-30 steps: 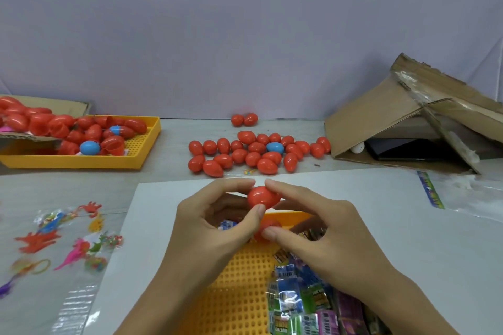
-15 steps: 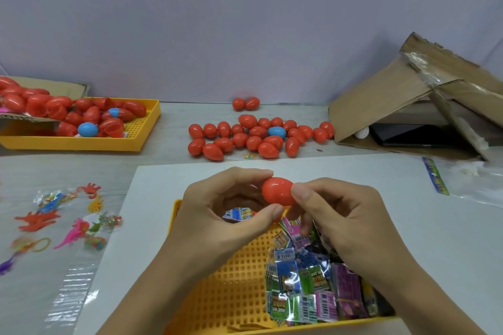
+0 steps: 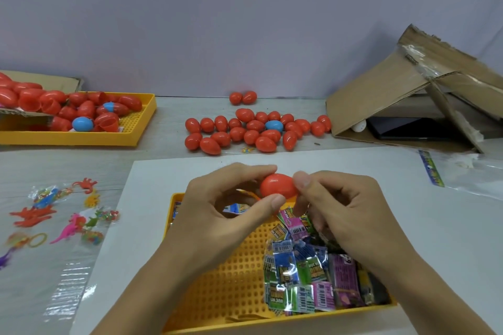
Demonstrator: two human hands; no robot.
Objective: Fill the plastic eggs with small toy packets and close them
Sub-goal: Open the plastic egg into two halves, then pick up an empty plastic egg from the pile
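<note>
Head view: one red plastic egg (image 3: 277, 185), closed, held above the near yellow tray (image 3: 217, 275). Left hand (image 3: 217, 215) grip pinches it at 9 o'clock; right hand (image 3: 340, 215) grip pinches it at 3 o'clock. Toy packets (image 3: 307, 277) heaped in tray at 5 o'clock. Closed eggs (image 3: 253, 130) clustered on desk (image 3: 168, 122) at 12 o'clock.

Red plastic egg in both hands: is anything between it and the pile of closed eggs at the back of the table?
Nothing visible does. The red plastic egg is pinched by the left hand and right hand above the yellow perforated tray; only bare white sheet lies before the pile of closed eggs.
</note>
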